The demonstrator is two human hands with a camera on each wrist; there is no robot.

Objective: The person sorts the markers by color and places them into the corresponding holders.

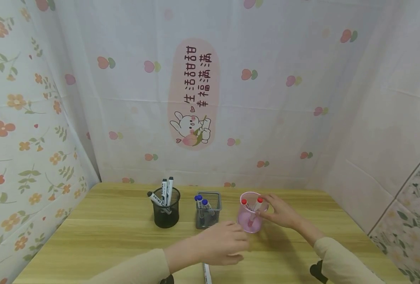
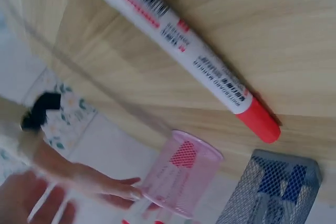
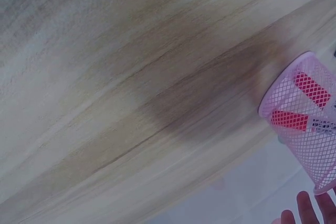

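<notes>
A white whiteboard marker with red ends (image 2: 181, 45) lies on the table; in the head view my left hand (image 1: 221, 243) hovers over its far end and hides it. The fingers of that hand are loosely bent with nothing between them, blurred in the left wrist view. My right hand (image 1: 280, 212) holds the pink mesh pen cup (image 1: 246, 221) by its right side, thumb in front and fingers over the rim. Two red-capped markers (image 1: 259, 201) stand in this cup, caps up. Fingertips (image 3: 306, 211) show at the rim in the right wrist view.
Left of the pink cup stands a grey square mesh cup (image 1: 210, 215) with several blue-capped markers. Further left is a black round mesh cup (image 1: 166, 217) with black-capped markers. A printed curtain (image 1: 266, 118) hangs behind the wooden table (image 1: 107, 236).
</notes>
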